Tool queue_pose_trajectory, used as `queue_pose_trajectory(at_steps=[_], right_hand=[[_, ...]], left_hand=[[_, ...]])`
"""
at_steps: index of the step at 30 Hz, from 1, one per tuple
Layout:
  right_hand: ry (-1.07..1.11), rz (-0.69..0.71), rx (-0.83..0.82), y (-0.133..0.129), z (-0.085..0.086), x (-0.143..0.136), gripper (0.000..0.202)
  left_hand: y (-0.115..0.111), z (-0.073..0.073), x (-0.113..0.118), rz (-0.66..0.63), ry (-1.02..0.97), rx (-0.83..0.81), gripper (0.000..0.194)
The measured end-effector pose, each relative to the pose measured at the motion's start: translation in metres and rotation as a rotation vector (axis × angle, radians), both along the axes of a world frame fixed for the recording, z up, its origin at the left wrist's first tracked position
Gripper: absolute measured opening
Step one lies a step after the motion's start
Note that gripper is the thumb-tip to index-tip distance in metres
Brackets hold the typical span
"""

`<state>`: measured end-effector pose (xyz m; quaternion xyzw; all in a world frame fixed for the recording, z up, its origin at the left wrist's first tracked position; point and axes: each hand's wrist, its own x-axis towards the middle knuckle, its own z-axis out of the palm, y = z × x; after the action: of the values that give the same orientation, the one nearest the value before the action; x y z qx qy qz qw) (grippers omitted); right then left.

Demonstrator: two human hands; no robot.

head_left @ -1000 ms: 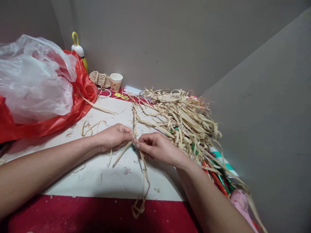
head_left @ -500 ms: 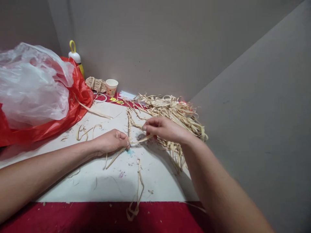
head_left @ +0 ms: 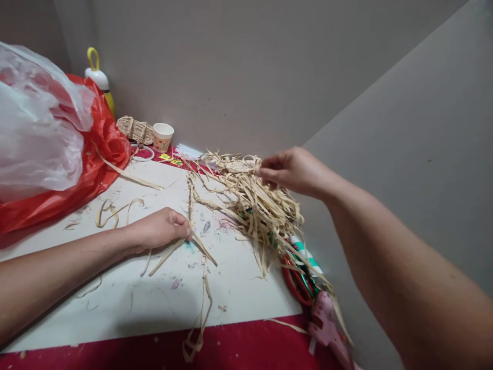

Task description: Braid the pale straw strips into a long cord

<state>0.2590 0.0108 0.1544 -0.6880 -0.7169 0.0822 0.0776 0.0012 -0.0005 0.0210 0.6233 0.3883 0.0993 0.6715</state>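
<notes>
Partly hidden: braid (head_left: 191, 200) pinched in left hand (head_left: 165, 227)

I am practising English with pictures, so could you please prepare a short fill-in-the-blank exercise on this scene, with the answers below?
1. The left hand pinches one end of the braided strand over a ____ sheet.
2. The bottle has a ____ loop at its top.
3. In the picture, the paper cup stands to the ____ of the woven piece.

Missing words: white; yellow; right.
</notes>
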Motion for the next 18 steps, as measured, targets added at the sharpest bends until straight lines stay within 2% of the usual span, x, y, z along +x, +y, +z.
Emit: queue_pose_trajectory(at_steps=[1,5,7,9,13,16,18], right_hand=[[-0.035,-0.037,-0.046,-0.005,-0.004,0.014,0.019],[-0.141,-0.293,-0.034,-0.020,-0.030,0.073,0.011],[-0.180,-0.395,-0.041,-0.023,-0.046,0.093,0.016],[-0.206,-0.434,-0.056,-0.023,-0.062,0.101,0.022],[-0.252,-0.459,-0.048,-0.019,-0.087,0.099,0.024],[-0.261,-0.461,-0.044,-0.016,-0.095,0.098,0.015],[-0.246,-0.463,-0.028,-0.016,-0.092,0.103,0.014]], left_hand=[[0.000,0.000,0.000,-0.002,-0.002,0.003,0.020],[0.000,0.001,0.000,-0.010,-0.005,0.016,0.020],[0.000,0.003,0.000,-0.014,-0.003,0.022,0.020],[-0.001,0.004,-0.001,-0.016,-0.006,0.025,0.020],[-0.001,0.004,-0.002,-0.013,-0.008,0.020,0.022],[0.000,0.001,-0.003,-0.023,-0.011,0.010,0.024],[0.002,-0.002,-0.003,-0.034,-0.016,0.009,0.025]])
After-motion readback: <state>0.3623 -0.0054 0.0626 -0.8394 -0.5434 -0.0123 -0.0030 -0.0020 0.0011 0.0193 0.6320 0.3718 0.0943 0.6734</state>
